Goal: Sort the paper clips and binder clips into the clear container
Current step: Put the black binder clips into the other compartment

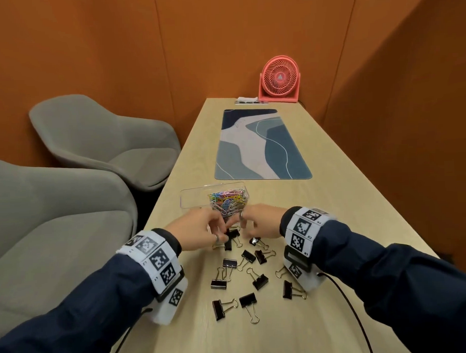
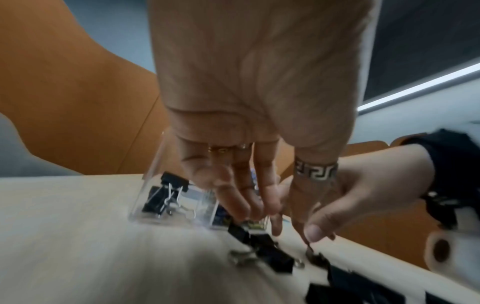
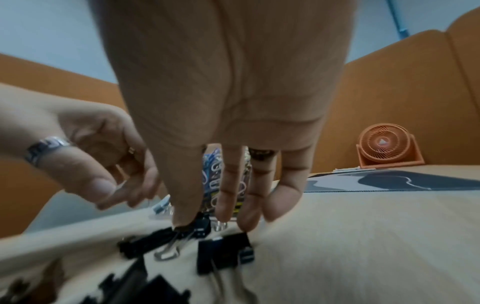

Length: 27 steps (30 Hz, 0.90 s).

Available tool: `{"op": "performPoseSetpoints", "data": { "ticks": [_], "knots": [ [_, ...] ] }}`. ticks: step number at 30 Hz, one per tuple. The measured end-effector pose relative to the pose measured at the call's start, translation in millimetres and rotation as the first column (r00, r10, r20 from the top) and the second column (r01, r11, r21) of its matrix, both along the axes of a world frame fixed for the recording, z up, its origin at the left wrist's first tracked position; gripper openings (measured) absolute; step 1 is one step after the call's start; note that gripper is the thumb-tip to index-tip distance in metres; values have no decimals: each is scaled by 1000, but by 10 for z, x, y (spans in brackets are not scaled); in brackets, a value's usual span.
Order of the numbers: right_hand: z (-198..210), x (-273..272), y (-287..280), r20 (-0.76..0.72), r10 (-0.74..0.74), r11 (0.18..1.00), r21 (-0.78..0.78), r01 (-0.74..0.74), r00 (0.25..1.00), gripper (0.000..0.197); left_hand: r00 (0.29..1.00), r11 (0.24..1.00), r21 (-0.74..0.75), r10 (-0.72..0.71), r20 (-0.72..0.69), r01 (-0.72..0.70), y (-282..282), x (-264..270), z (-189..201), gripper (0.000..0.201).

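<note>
A clear container (image 1: pixel 190 201) stands on the wooden table; its right compartment holds colourful paper clips (image 1: pixel 228 201). The left wrist view shows black binder clips (image 2: pixel 166 195) inside another compartment. Several loose black binder clips (image 1: pixel 259 279) lie scattered in front of it. My left hand (image 1: pixel 223 233) reaches down just in front of the container and pinches a binder clip (image 1: pixel 232 238) with thumb and fingers. My right hand (image 1: pixel 245 228) is close beside it, thumb and forefinger pinching another binder clip (image 3: pixel 201 225). The container's near end is hidden behind both hands.
A blue patterned desk mat (image 1: pixel 262 146) lies farther back, with a coral fan (image 1: pixel 280 79) at the table's far end. Two grey chairs (image 1: pixel 106 138) stand along the table's left edge. A black cable (image 1: pixel 347 304) trails from my right wrist.
</note>
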State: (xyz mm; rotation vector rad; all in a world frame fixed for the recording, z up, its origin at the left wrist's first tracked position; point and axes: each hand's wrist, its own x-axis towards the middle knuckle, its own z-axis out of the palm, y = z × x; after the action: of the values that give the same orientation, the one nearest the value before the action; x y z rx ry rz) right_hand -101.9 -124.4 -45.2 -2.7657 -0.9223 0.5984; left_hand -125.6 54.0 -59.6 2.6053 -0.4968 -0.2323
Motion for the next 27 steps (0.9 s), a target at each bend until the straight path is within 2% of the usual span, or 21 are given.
{"op": "performPoseSetpoints", "data": {
  "ticks": [3, 7, 11, 17, 20, 22, 23, 24, 25, 27],
  "knots": [
    [-36, -16, 67, 31, 41, 993, -108, -37, 999, 40, 999, 993, 114, 18, -45, -13, -50, -14, -100, 23],
    [-95, 44, 23, 47, -8, 998, -66, 11, 999, 39, 999, 985, 173, 17, -42, -10, -124, 4, -125, 33],
    [-156, 82, -21, 44, -67, 994, -85, 71, 997, 29, 998, 976, 216, -2, -60, 15, -210, 37, -125, 42],
    [-175, 72, -40, 41, -119, 988, -91, 123, 992, 28, 995, 945, 317, -60, -81, 83, -295, 54, -90, 42],
    [-198, 52, -89, 51, -161, 985, -55, 163, 986, 23, 998, 967, 248, -40, -52, 52, -254, 40, -65, 35],
    [-175, 42, -140, 46, -199, 980, 23, 198, 979, 24, 991, 999, 10, 50, -128, -49, -188, 57, -38, 27],
    [-146, 37, -159, 49, -214, 975, 73, 210, 976, 24, 970, 974, -175, 104, -221, -144, -164, 60, -4, 21],
    [-111, 27, -170, 54, -224, 968, 128, 215, 973, 24, 935, 899, -353, 141, -325, -259, -148, 51, 35, 16],
    [-66, 14, -168, 66, -231, 959, 186, 215, 971, 23, 891, 783, -493, 164, -424, -379, -143, 38, 78, 15],
    [46, -15, -134, 99, -246, 929, 306, 206, 964, 21, 792, 528, -628, 158, -589, -572, -131, 22, 151, 21]
  ]
}}
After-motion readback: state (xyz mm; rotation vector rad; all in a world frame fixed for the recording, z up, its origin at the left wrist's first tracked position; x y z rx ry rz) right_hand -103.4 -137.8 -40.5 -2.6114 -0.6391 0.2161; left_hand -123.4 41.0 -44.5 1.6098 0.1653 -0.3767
